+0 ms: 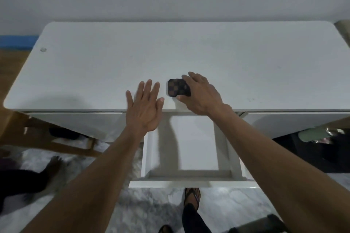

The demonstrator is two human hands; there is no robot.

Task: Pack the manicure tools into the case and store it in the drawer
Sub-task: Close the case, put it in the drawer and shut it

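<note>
Above the open drawer (191,143), right-hand fingers (191,77) pinch the closed case (178,87); left fingers (145,89) spread.

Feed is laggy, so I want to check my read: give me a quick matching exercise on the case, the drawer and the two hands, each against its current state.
Column one:
1. case
2. drawer
3. left hand
4. right hand

Column two:
A. pulled open, nothing visible inside
B. fingers spread flat, holding nothing
C. closed, lying on the white tabletop
D. gripping the checkered case

Pairs: 1-C, 2-A, 3-B, 4-D
</note>
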